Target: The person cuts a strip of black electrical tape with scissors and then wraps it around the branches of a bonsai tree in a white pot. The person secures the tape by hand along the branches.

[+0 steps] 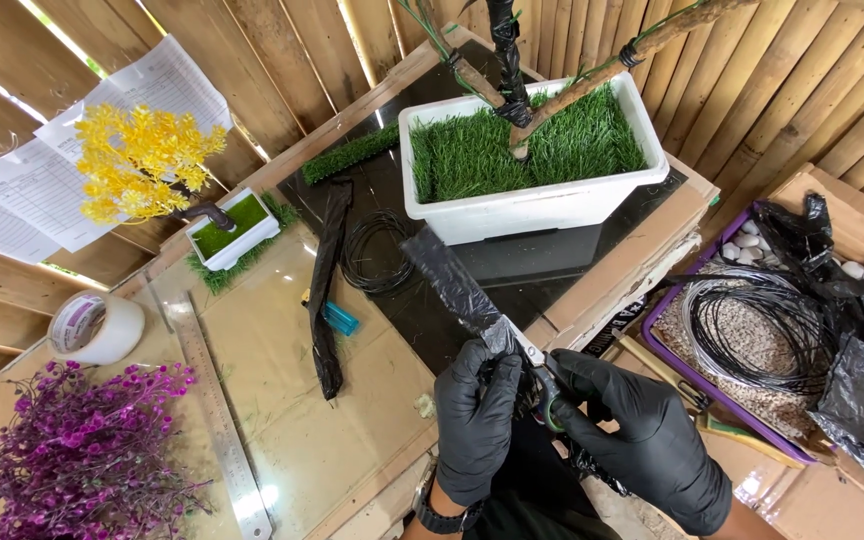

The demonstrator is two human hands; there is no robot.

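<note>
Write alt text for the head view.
Two black-gloved hands cut a strip of black plastic: the left hand holds the strip while the right hand works green-handled scissors. Behind stands a white rectangular planter of artificial grass.

Bare glass tabletop (282, 390) lies open left of the gloved hands; a white grass-filled planter (532, 205) and wire coil (377, 250) block the space ahead.

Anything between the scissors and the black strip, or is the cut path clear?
Nothing visible in the way. The left hand holds the black strip at its near end, and the scissors in the right hand already meet it there. The white planter sits behind the strip's far end.
</note>
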